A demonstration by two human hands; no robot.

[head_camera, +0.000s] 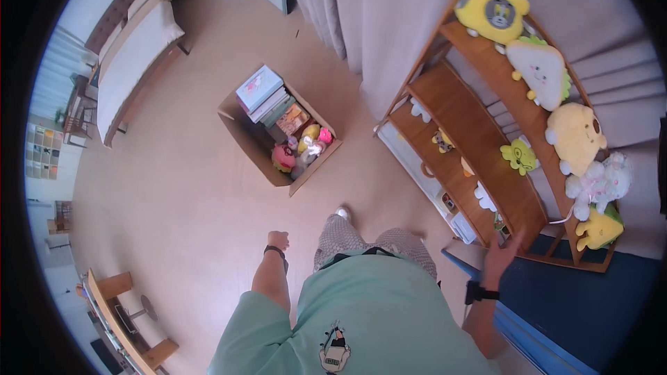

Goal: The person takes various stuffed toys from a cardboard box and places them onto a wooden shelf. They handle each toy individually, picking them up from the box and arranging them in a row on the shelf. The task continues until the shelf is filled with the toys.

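Note:
My right hand [504, 256] is beside the near end of a wooden shelf unit [451, 98], fingers apart and slightly blurred, with nothing seen in it. A green plush toy [519, 156] lies on a middle board. Along the top board sit a yellow plush [492, 13], a sandwich-shaped plush [541, 72], a cream plush [576, 136], a white fluffy plush [599, 185] and a yellow-green plush [600, 229]. My left hand [278, 240] hangs over the floor with curled fingers, apparently holding nothing.
On the floor ahead stands an open cardboard box [250, 148] with books [268, 96] and several plush toys [310, 146]. A dark blue surface [557, 312] lies to my right. Curtains [396, 21] hang behind the shelf. A bed [138, 62] is at far left, a wooden desk [114, 317] at lower left.

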